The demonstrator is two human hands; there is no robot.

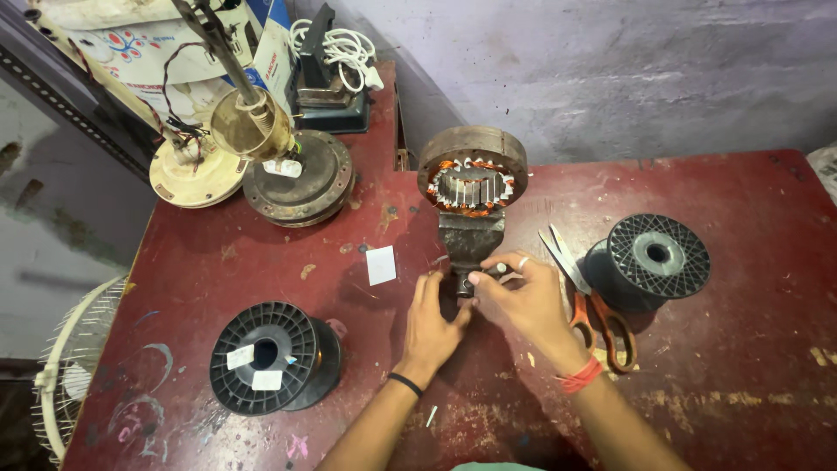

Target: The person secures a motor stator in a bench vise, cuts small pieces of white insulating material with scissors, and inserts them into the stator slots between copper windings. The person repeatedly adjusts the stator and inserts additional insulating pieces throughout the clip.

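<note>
A round motor stator [472,170] with copper windings and metal slots stands upright on a dark metal stand [470,240] at the middle of the red table. My right hand [523,301] pinches a small dark knob at the foot of the stand with thumb and fingers. My left hand [432,323] rests beside it, fingers stretched toward the same foot and touching the stand's base. Whether the left hand grips anything is hidden behind its fingers.
Orange-handled scissors [591,301] lie right of my right hand. Black wire spools sit at the right [654,257] and front left [270,358]. A white paper square [381,265] lies left of the stand. Fan motor parts [301,179] and a white cable [344,48] crowd the back left. A fan guard [70,366] stands off the table's left edge.
</note>
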